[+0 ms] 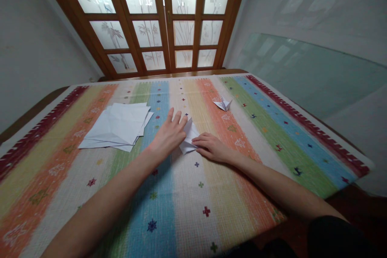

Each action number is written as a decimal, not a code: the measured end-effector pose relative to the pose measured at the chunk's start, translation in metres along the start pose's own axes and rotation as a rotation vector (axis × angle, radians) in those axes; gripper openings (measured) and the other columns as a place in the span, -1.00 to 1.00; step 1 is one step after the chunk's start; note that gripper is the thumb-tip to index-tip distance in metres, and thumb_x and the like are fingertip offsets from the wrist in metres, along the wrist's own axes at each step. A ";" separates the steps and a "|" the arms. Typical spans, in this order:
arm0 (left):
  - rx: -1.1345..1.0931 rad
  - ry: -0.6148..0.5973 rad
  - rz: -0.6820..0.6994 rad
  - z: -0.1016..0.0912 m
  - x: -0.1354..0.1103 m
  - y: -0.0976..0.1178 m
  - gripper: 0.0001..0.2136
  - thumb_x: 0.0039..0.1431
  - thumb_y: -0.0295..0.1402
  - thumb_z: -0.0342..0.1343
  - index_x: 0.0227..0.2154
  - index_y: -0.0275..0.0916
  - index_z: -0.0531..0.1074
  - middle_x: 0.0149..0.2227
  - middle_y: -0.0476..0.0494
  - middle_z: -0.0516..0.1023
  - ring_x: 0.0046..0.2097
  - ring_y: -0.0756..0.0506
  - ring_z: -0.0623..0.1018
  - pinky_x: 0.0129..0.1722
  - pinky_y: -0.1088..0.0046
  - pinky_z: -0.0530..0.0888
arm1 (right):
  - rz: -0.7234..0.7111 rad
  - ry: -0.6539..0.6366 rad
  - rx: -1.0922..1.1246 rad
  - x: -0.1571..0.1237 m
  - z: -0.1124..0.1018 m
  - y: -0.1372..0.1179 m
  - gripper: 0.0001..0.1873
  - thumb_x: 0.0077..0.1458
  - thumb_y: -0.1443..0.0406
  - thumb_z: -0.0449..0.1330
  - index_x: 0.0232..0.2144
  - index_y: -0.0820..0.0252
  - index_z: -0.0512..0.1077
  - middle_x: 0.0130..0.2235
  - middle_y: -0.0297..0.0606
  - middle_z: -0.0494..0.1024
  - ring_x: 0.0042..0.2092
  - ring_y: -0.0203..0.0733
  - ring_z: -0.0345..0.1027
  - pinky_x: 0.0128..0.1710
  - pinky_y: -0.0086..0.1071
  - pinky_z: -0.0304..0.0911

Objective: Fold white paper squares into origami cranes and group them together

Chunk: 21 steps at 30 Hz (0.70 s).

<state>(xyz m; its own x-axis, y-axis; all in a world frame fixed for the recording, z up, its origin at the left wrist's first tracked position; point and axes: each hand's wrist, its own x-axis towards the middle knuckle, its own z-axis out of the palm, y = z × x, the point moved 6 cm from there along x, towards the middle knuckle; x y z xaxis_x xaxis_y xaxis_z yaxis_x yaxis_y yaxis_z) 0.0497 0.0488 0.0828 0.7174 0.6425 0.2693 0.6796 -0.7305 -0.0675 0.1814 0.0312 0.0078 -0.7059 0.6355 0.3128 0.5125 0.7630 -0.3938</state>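
Note:
A white sheet of paper [190, 135], folded to a small pointed shape, lies on the tablecloth between my hands. My left hand [169, 135] is over its left side, fingers stretched out and apart; its thumb is hidden. From the right, my right hand [213, 147] has its fingers closed on the paper's right edge, near the lower corner. Beyond my right hand stands a small folded paper figure [223, 105] with pointed tips, like an origami crane. To the left of my left hand is a loose stack of white paper sheets [116, 125].
A striped, patterned tablecloth [196, 193] covers the table. Wooden doors with frosted panes [148, 20] stand behind the far edge. A glass panel [302, 64] leans along the wall at the right.

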 end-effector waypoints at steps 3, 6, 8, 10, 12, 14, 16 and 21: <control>-0.016 0.038 -0.005 -0.007 0.003 0.007 -0.71 0.12 -0.52 0.12 -0.14 -0.11 0.58 0.18 -0.17 0.39 0.34 -0.44 0.11 0.29 -0.26 -0.08 | -0.002 0.006 0.004 0.000 0.000 0.000 -0.75 0.24 0.32 0.11 -0.09 0.20 0.52 -0.05 -0.12 0.57 -0.03 -0.10 0.38 0.02 -0.12 0.29; 0.025 0.029 0.022 -0.012 0.006 0.007 -0.75 0.09 -0.47 0.18 -0.17 -0.07 0.59 0.21 -0.13 0.35 0.34 -0.47 0.08 0.26 -0.31 -0.07 | 0.001 0.009 0.005 0.000 0.001 0.000 -0.74 0.25 0.32 0.09 -0.10 0.17 0.53 -0.05 -0.12 0.57 -0.03 -0.11 0.38 0.01 -0.11 0.29; 0.093 0.003 0.024 -0.015 0.007 0.002 -0.82 0.03 -0.44 0.25 -0.28 -0.10 0.61 0.21 -0.12 0.35 0.32 -0.48 0.12 0.24 -0.31 -0.04 | -0.001 0.015 -0.001 -0.001 0.001 0.000 -0.75 0.26 0.32 0.08 -0.10 0.16 0.53 -0.05 -0.12 0.57 -0.02 -0.10 0.37 0.01 -0.11 0.29; 0.144 -0.030 0.020 -0.016 0.007 -0.005 -0.90 -0.03 -0.41 0.32 -0.39 -0.13 0.62 0.19 -0.13 0.37 0.28 -0.47 0.19 0.23 -0.29 0.00 | -0.004 0.037 -0.018 -0.003 0.001 0.000 -0.75 0.25 0.31 0.09 -0.11 0.17 0.53 -0.04 -0.11 0.55 -0.03 -0.09 0.38 0.00 -0.11 0.30; 0.142 -0.051 0.020 -0.015 0.007 -0.010 -0.93 -0.04 -0.39 0.34 -0.43 -0.14 0.61 0.17 -0.14 0.40 0.26 -0.44 0.24 0.23 -0.25 0.03 | 0.015 0.081 -0.039 -0.005 0.000 0.002 -0.76 0.24 0.30 0.10 -0.12 0.20 0.52 -0.02 -0.06 0.53 -0.03 -0.07 0.38 -0.02 -0.11 0.32; 0.098 -0.050 0.018 -0.010 0.006 -0.014 -0.94 -0.01 -0.38 0.33 -0.42 -0.12 0.61 0.15 -0.12 0.42 0.26 -0.39 0.25 0.24 -0.22 0.03 | 0.059 0.140 -0.052 -0.006 -0.002 0.006 -0.76 0.22 0.30 0.12 -0.10 0.21 0.50 -0.01 -0.02 0.50 -0.01 -0.05 0.38 -0.02 -0.09 0.33; 0.042 -0.034 0.006 -0.003 0.005 -0.015 -0.94 0.00 -0.38 0.32 -0.41 -0.10 0.61 0.15 -0.11 0.43 0.27 -0.37 0.24 0.24 -0.20 0.03 | 0.108 0.184 -0.053 -0.007 -0.004 0.011 -0.75 0.21 0.32 0.12 -0.09 0.21 0.49 -0.01 0.00 0.49 0.00 -0.04 0.38 -0.02 -0.08 0.33; -0.029 -0.018 -0.032 0.013 0.001 -0.015 -0.97 0.01 -0.35 0.32 -0.48 -0.12 0.59 0.16 -0.09 0.41 0.27 -0.36 0.24 0.25 -0.18 0.04 | 0.176 0.195 -0.033 -0.007 -0.004 0.017 -0.84 0.20 0.33 0.13 -0.24 0.20 0.51 -0.12 -0.06 0.53 -0.09 -0.08 0.42 -0.07 -0.14 0.35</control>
<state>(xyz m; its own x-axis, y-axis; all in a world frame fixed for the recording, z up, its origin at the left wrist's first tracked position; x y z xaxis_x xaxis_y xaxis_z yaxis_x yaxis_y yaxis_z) 0.0421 0.0640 0.0720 0.6984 0.6692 0.2538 0.6974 -0.7160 -0.0309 0.1971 0.0405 0.0026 -0.4985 0.7672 0.4035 0.6369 0.6400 -0.4299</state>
